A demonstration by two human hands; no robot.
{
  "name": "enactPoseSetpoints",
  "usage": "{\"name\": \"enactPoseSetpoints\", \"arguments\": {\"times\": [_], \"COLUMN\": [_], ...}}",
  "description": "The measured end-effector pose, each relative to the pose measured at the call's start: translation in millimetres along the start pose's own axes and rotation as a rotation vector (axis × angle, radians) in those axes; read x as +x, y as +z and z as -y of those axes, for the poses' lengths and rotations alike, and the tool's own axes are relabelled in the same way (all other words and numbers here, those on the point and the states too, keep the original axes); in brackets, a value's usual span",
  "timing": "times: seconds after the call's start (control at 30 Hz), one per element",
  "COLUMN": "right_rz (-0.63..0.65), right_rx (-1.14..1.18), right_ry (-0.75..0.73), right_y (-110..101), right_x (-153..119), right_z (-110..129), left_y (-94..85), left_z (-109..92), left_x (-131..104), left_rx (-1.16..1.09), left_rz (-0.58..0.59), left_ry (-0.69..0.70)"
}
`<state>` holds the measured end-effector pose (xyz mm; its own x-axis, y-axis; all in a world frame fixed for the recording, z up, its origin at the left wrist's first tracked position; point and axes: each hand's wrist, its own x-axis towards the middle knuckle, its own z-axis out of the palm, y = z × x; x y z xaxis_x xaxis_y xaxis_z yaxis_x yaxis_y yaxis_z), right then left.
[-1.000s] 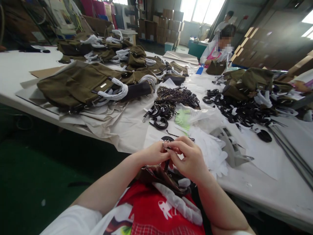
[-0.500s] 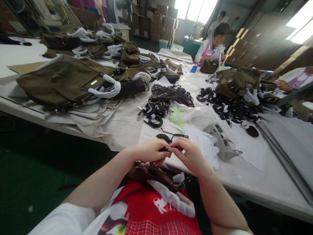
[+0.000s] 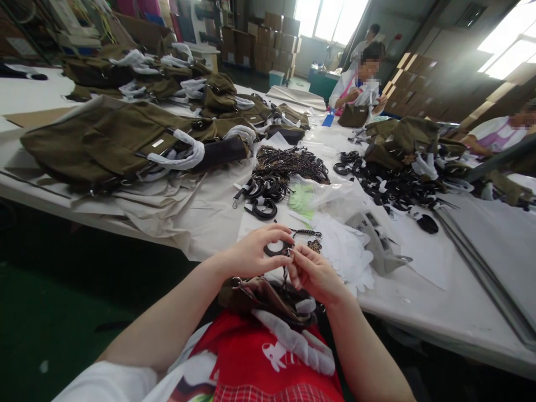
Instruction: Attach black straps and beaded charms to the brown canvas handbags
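Over the near table edge, my left hand (image 3: 255, 251) has its thumb and fingers curved apart, with nothing gripped between them. Its thumb tip is close to a small metal clasp (image 3: 289, 252); whether it touches I cannot tell. My right hand (image 3: 316, 273) pinches that clasp, and a dark braided cord (image 3: 285, 274) dangles below. Behind the left fingers lies a coiled black strap (image 3: 274, 249). Another braided cord (image 3: 305, 231) with a patterned flower-shaped charm (image 3: 314, 245) is just beyond my right hand. An olive bag (image 3: 259, 293) with white-wrapped handles (image 3: 293, 338) rests on my lap.
Olive bags (image 3: 100, 139) are heaped to the left. Mid-table hold a braided cord pile (image 3: 293, 162) and coiled black straps (image 3: 263, 192). White paper pieces (image 3: 343, 245) and a grey dispenser-like device (image 3: 377, 245) lie to the right. A co-worker (image 3: 355, 84) handles a bag across the table.
My left fingers have spread away from the dark piece they held near the clasp. My right hand has shifted slightly left and down, and the cord now hangs below it.
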<state>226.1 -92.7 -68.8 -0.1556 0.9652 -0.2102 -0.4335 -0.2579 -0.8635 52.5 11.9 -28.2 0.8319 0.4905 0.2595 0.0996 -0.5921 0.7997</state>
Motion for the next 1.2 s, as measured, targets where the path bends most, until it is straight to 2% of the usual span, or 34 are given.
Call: {"name": "enactPoseSetpoints", "arguments": {"times": [0.1, 0.2, 0.27, 0.33, 0.4, 0.5, 0.57, 0.63, 0.67, 0.7, 0.8, 0.87, 0.9, 0.97, 1.0, 1.03, 1.07, 1.13, 1.2], "right_rz": [-0.055, -0.103, -0.064, 0.004, 0.074, 0.136, 0.114, 0.036, -0.016, -0.072, -0.223, -0.279, -0.295, -0.309, -0.314, -0.319, -0.325, -0.347, -0.372], "right_rx": [-0.126, -0.280, -0.253, -0.127, -0.008, 0.068, 0.084, 0.109, 0.120, 0.129, 0.131, 0.142, 0.154, 0.181, 0.192, 0.196, 0.194, 0.179, 0.167], "right_ry": [-0.059, -0.266, -0.344, -0.312, -0.214, -0.109, -0.100, -0.118, -0.129, -0.144, -0.200, -0.247, -0.272, -0.305, -0.314, -0.319, -0.322, -0.335, -0.354], "right_y": [-2, -4, -4, -2, 1, 7, 8, 5, 2, -1, -13, -20, -22, -26, -29, -31, -34, -39, -44], "right_x": [1, 2, 1, -2, -6, -12, -16, -19, -21, -22, -27, -31, -33, -37, -40, -44, -47, -55, -61], "right_z": [2, 8, 10, 10, 8, 6, 5, 6, 6, 6, 9, 13, 16, 21, 24, 27, 30, 33, 33], "left_y": [-0.3, 4.2, 8.7, 13.0, 16.2, 17.7, 17.7, 18.7, 20.5, 23.8, 44.1, 62.6, 70.2, 76.4, 73.7, 67.5, 58.4, 36.9, 19.5], "left_z": [-4, -11, -16, -21, -22, -21, -21, -25, -28, -33, -47, -50, -50, -47, -45, -44, -42, -37, -24], "left_x": [3, 7, 8, 8, 8, 6, 2, -5, -10, -15, -33, -42, -44, -45, -45, -44, -44, -43, -44], "left_rx": [0.030, 0.024, -0.022, -0.060, -0.075, -0.071, -0.055, -0.010, 0.026, 0.066, 0.161, 0.189, 0.180, 0.068, -0.046, -0.189, -0.344, -0.619, -0.773], "left_rz": [-0.055, -0.120, -0.163, -0.212, -0.244, -0.225, -0.218, -0.224, -0.198, -0.125, 0.297, 0.558, 0.646, 0.707, 0.670, 0.582, 0.441, 0.068, -0.321], "left_ry": [0.051, 0.042, 0.025, 0.006, -0.013, -0.027, -0.020, -0.029, -0.043, -0.054, -0.015, 0.025, 0.033, 0.003, -0.033, -0.080, -0.135, -0.251, -0.312]}}
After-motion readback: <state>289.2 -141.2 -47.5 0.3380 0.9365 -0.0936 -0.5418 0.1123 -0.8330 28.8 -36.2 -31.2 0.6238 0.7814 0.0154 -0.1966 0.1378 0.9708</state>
